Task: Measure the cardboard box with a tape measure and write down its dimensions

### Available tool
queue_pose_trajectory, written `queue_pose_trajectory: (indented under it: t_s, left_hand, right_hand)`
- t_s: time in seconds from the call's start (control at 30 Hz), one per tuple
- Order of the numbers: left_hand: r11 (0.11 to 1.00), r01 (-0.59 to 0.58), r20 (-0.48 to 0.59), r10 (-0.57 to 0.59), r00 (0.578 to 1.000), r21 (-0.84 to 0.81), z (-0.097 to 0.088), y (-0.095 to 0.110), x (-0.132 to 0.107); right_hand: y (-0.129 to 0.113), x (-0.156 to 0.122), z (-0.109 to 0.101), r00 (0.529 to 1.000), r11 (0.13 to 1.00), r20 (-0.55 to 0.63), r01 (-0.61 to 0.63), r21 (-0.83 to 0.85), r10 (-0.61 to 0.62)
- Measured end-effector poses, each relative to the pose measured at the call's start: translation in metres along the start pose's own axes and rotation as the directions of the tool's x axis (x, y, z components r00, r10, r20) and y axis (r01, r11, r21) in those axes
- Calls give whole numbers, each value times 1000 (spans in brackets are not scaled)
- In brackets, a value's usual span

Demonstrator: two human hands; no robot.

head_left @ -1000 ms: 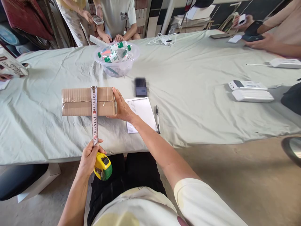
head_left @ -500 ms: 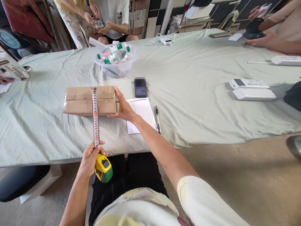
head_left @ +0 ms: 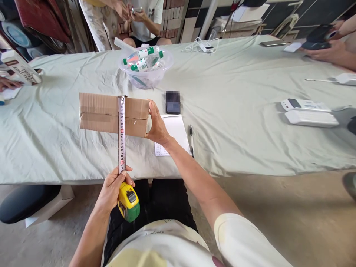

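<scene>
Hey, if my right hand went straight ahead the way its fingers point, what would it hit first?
Probably the clear bowl of bottles: the right hand lies flat against the cardboard box end, fingers aimed that way, nothing visible between. Depth is uncertain.

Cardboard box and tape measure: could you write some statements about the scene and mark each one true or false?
1. The left hand holds a yellow-green tape measure. True.
2. The blade runs along the box's long side. False: the blade crosses the cardboard box over its short side.
3. The right hand rests against the box's right end. True.
4. The clear bowl holds pens. False: the bowl holds plastic bottles.
5. A pen lies right of the paper sheet. True.
</scene>
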State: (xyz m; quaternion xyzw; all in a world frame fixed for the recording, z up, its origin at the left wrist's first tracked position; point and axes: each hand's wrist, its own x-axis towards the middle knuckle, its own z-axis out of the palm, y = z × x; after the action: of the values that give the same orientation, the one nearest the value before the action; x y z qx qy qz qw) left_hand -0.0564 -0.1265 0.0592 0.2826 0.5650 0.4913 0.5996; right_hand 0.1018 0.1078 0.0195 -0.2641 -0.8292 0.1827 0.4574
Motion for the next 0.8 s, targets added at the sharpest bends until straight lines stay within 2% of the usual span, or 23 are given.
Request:
queue_pose_trajectory:
  t_s: [0.33,0.5,0.63,0.8]
  left_hand:
    - [996,-56,-74,61,995,73,-8,-7,7]
    - [995,-60,-48,64,997,82,-13,-10,6]
    - [995,-79,10,79,997,61,-20,-10,4]
    - [982,-125,14,124,992,144,-40,-3,0]
  right_hand:
    - [-7,0,-1,1000,999,14,-9,51,8]
    - [-12,2,-3,995,990,16,-97,102,95]
    - [-17,6,-13,978,964,96,-198,177,184]
    - [-6,12,-18,917,869,266,-374,323,297]
